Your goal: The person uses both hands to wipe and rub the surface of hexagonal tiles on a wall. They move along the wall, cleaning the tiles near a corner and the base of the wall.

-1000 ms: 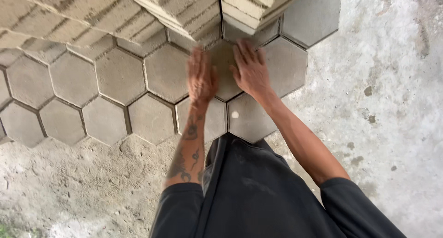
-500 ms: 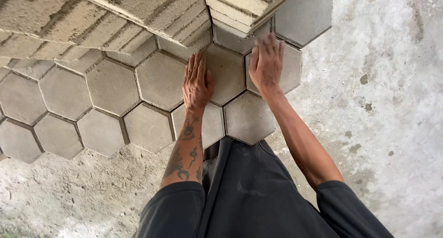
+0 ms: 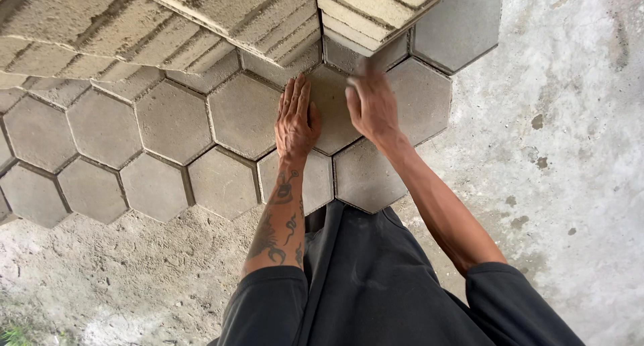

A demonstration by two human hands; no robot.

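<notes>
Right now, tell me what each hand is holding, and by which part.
Nothing is held. The left hand lies flat, palm down, on the hexagonal paver in the paving. The right hand hovers blurred over that paver's far side, fingers open.

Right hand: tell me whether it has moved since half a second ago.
Yes. The right hand has pulled back from the stacked blocks toward the left hand, onto the middle hexagonal paver.

Showing grey hexagonal pavers (image 3: 245,114) in a honeycomb pattern, darker joints between. Stacked blocks (image 3: 221,17) looking paler, beige-grey, striped by edge lines. Bare ground (image 3: 577,138) showing whitish grey with dark specks; sandy patch (image 3: 121,272) looking coarser, tan-grey. Left forearm (image 3: 278,225) carrying black tattoo designs. Sleeves and trousers (image 3: 362,285) showing dark charcoal. Green tuft (image 3: 10,334) peeking at the corner.
</notes>
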